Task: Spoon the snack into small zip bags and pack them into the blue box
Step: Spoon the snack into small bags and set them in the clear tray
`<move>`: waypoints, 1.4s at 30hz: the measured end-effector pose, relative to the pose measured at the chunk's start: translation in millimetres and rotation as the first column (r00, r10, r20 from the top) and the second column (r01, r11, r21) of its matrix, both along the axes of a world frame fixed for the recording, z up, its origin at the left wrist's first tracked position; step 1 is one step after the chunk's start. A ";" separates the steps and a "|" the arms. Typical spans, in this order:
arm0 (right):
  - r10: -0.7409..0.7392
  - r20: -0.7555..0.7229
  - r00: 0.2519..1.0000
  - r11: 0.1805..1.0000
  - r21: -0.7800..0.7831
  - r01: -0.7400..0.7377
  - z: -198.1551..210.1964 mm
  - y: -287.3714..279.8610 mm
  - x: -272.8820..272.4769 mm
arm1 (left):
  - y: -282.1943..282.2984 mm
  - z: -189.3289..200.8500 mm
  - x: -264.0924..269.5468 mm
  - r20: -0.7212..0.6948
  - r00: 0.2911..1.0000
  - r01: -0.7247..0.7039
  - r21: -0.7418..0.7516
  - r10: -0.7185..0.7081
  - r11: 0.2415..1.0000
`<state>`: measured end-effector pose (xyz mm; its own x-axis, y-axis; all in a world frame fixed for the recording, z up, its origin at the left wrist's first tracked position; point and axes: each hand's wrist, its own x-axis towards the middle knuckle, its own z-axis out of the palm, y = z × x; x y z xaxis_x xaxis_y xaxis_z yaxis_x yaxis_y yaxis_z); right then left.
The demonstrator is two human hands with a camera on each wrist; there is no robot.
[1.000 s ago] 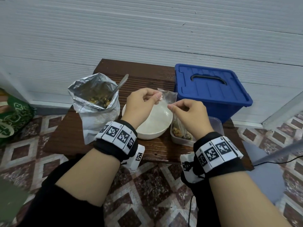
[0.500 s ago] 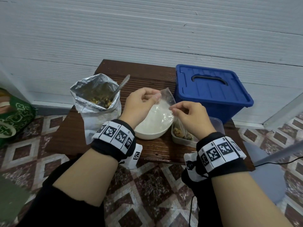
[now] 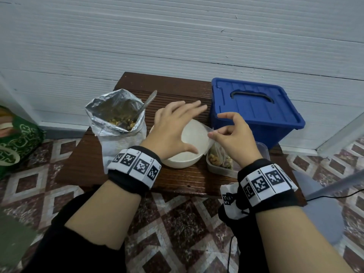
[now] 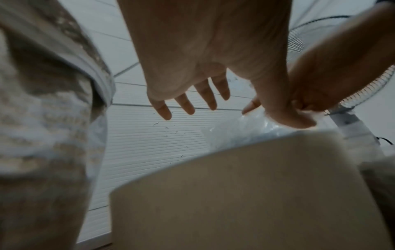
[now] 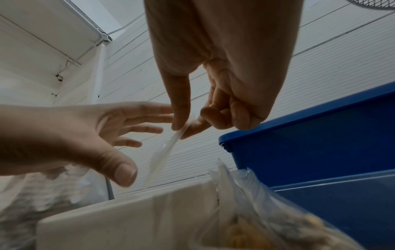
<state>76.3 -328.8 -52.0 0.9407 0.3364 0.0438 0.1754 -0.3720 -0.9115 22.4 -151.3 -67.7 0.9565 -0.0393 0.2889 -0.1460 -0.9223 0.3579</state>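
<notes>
A foil snack bag (image 3: 118,119) stands open at the left of the dark wooden worktop (image 3: 183,180), with brown snack pieces (image 3: 122,121) low inside it and a metal spoon (image 3: 146,104) leaning out over its right rim. Just right of it sits a white bowl (image 3: 187,160); its inside looks bare where it is not hidden by the hands. To the bowl's right, at the near right of the worktop, a clear plastic tub (image 3: 222,170) holds zip bags already filled with snack (image 3: 216,159). Beyond the tub, at the far right, stands the blue box (image 3: 254,113) with its lid on and a dark handle on top.

The right hand (image 3: 234,136) hovers over the bowl's right rim, its thumb and forefinger pinching the top edge of a small clear zip bag (image 5: 164,152) that hangs slack and flat above the bowl, while its other fingers curl into the palm. The left hand (image 3: 173,129) is above the bowl's left side, palm down with fingers spread and nearly straight toward the far right, holding nothing and not touching the zip bag.
</notes>
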 end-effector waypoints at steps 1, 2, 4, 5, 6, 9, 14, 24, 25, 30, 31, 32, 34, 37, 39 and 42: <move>0.006 -0.012 1.000 1.000 0.006 -0.006 0.2 0.3 -0.4 | -0.5 -1.8 -0.6 0.014 0.999 0.040 0.044 -0.041 0.998; 0.009 -0.026 1.000 1.000 0.013 -0.009 0.5 0.6 -0.9 | -1.2 -3.6 -0.7 0.032 0.997 0.069 0.054 -0.071 0.996; 0.005 -0.051 0.999 0.999 0.034 -0.003 0.8 1.2 -1.4 | -1.7 -9.0 0.5 0.074 0.992 0.096 0.035 -0.099 0.995; 0.000 -0.062 0.998 0.999 0.045 0.003 0.9 1.4 -1.5 | -2.4 -10.9 1.0 0.099 0.989 0.105 0.027 -0.108 0.994; -0.005 -0.071 0.997 0.998 0.057 0.009 1.1 1.6 -1.6 | -2.8 -12.8 1.8 0.125 0.985 0.116 0.020 -0.118 0.993; -0.011 -0.082 0.997 0.997 0.078 0.018 1.2 1.5 -1.4 | -4.3 -16.1 3.1 0.173 0.976 0.136 -0.009 -0.132 0.991; -0.010 -0.083 0.997 0.995 0.099 0.018 4.5 0.6 -1.4 | -6.2 -15.0 3.3 0.199 0.973 0.132 -0.055 -0.119 0.990; -0.036 -0.115 0.993 0.988 0.146 0.053 3.3 3.5 0.7 | -6.5 -13.2 3.3 0.258 0.966 0.078 -0.230 -0.017 0.970; -0.041 -0.112 0.993 0.987 0.149 0.058 3.1 3.8 1.1 | -5.8 -12.8 3.7 0.263 0.965 0.080 -0.241 -0.014 0.967; -0.064 -0.068 0.996 0.987 0.143 0.073 3.3 7.2 1.3 | -1.6 -8.3 -0.7 0.287 0.957 0.064 -0.328 0.035 0.943; -0.067 -0.054 0.996 0.987 0.140 0.073 4.1 8.5 0.7 | -1.0 -5.9 -3.3 0.295 0.954 0.059 -0.353 0.051 0.934; -0.070 -0.038 0.997 0.988 0.138 0.075 5.5 10.1 0.2 | -0.7 -1.9 -6.6 0.307 0.949 0.056 -0.379 0.069 0.924; -0.078 -0.007 0.997 0.985 0.154 0.078 10.3 15.1 0.4 | 0.8 9.3 -13.7 0.341 0.934 0.061 -0.452 0.109 0.890; -0.065 0.017 0.998 0.974 0.217 0.060 22.6 27.9 -0.4 | 6.0 30.2 -27.4 0.386 0.900 0.076 -0.594 0.201 0.801; -0.027 0.025 0.999 0.972 0.236 0.020 30.4 41.8 -2.8 | 11.3 44.7 -37.6 0.379 0.884 0.092 -0.716 0.274 0.692; 0.081 -0.018 0.997 0.969 0.236 -0.074 41.4 67.6 -11.0 | 26.5 62.3 -52.4 0.349 0.864 0.119 -0.843 0.364 0.524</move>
